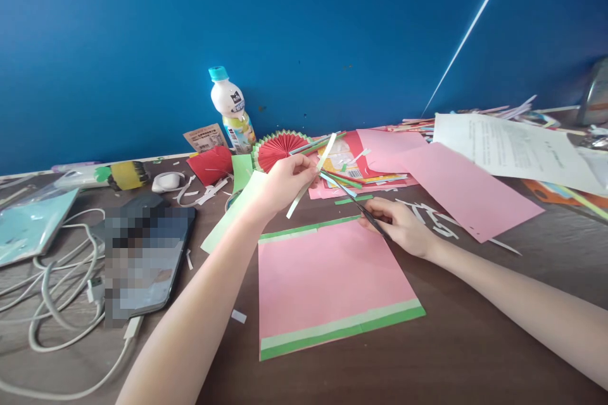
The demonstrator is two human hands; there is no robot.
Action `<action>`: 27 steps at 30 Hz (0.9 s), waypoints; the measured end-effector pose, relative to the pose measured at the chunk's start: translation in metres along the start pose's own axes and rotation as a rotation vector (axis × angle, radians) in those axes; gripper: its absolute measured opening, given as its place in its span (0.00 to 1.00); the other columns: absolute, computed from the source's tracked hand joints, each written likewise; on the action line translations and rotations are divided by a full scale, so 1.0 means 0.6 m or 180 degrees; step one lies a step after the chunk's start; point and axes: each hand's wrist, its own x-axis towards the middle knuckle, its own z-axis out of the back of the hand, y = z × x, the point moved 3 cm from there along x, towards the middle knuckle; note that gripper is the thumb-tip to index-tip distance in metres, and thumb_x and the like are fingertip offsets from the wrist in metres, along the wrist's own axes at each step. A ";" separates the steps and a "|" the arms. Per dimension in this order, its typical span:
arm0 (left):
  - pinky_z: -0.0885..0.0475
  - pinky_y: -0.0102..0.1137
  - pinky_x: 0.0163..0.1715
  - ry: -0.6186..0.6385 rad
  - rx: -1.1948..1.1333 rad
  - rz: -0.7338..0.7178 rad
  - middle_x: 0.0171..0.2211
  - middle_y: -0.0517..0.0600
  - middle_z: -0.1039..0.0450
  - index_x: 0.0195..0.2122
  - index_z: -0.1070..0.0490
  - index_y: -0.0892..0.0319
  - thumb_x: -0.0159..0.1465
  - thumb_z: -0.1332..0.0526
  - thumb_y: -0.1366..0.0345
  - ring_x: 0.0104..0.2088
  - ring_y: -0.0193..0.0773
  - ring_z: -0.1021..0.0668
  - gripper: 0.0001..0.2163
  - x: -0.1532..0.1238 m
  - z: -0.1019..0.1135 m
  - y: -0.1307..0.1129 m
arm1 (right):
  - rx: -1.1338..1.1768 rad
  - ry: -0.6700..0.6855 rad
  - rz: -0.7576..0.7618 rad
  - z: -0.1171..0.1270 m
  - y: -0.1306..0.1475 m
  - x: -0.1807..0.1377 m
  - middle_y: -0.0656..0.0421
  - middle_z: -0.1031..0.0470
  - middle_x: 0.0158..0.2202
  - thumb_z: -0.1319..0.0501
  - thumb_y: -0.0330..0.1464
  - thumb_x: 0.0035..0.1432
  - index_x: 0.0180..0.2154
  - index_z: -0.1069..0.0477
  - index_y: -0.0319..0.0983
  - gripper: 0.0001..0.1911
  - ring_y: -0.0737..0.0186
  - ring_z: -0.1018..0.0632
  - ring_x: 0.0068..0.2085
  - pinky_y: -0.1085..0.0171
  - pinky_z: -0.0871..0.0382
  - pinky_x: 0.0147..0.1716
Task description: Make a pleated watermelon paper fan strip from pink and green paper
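Observation:
My left hand (284, 182) pinches a thin pale green paper strip (311, 177) and holds it slanted above the table. My right hand (401, 226) grips a pair of scissors (354, 200) whose blades point up and left, meeting the strip near my left fingers. Just below both hands lies a pink sheet with green bands along its top and bottom edges (327, 285), flat on the brown table (465, 342).
A blurred phone (142, 253) and white cables (57, 291) lie at left. A bottle (231, 109), red fan-folded paper (278, 149), more pink sheets (456, 190), a printed white page (513, 149) and paper scraps crowd the back, against a blue wall.

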 end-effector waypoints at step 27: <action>0.35 0.26 0.29 0.0168 0.0209 -0.0069 0.24 0.47 0.27 0.25 0.30 0.62 0.56 0.41 0.63 0.26 0.32 0.27 0.08 0.000 0.001 0.007 | 0.0345 0.0215 -0.0135 -0.002 0.003 0.003 0.65 0.47 0.23 0.39 0.44 0.50 0.21 0.44 0.38 0.20 0.70 0.42 0.25 0.67 0.47 0.25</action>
